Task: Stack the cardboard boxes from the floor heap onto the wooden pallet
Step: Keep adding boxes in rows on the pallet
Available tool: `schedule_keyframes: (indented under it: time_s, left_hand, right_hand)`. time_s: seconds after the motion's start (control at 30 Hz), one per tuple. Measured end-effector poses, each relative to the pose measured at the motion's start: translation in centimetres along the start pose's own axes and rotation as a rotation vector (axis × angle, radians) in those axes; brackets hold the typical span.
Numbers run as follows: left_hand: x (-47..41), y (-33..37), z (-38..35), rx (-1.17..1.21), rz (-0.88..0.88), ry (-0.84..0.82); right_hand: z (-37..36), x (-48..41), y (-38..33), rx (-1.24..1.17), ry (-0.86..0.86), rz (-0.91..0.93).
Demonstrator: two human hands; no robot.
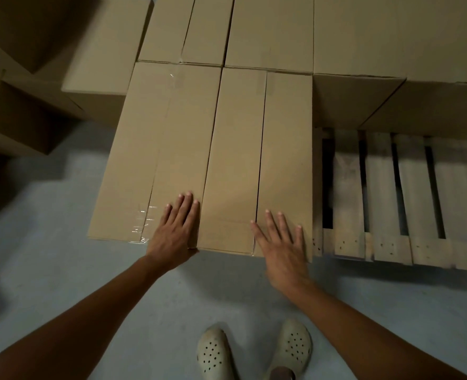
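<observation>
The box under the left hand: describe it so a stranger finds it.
Find the wooden pallet with bare slats. Left of it, two long boxes lie side by side. It is the left box, with wrinkled clear tape at its near corner.

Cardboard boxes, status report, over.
Both open: left grip flat on left brown cardboard box, right grip on right brown cardboard box. Wooden slatted pallet bare to the right. Nothing blocking.

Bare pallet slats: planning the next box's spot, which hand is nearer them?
Right. The right hand lies flat on the box bordering the bare pallet slats; the left hand rests on the neighbouring box, farther left.
</observation>
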State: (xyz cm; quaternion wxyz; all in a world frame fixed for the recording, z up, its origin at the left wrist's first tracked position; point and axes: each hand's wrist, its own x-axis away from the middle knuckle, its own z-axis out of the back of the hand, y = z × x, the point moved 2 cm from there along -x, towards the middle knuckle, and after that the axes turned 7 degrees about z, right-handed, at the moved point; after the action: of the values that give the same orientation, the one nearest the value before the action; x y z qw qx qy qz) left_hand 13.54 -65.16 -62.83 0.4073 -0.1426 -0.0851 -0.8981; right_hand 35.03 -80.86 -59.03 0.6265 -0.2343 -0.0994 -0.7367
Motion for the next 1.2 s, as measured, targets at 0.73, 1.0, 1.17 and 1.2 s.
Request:
schedule_keyframes:
  time_s: [0.73, 1.0, 1.17, 1.2]
  left_hand:
    - [0.4, 0.3, 2.2, 0.078, 0.044, -0.079]
    - [3.3, 1.9, 12.3, 0.239, 0.025, -0.068]
    - [8.4, 2.1, 22.0, 0.315, 0.031, 0.103]
    - [9.7, 2.2, 23.9, 0.323, 0.030, 0.143]
  right_hand:
    - [2.1, -0.3, -0.2, -0.098, -0.155, -0.026]
    - [10.4, 5.1, -2.3, -0.409, 0.029, -0.054]
    - [18.0, 11.3, -5.0, -0.557, 0.213, -0.090]
    - [19.4, 12.7, -5.6, -0.571, 0.248, -0.082]
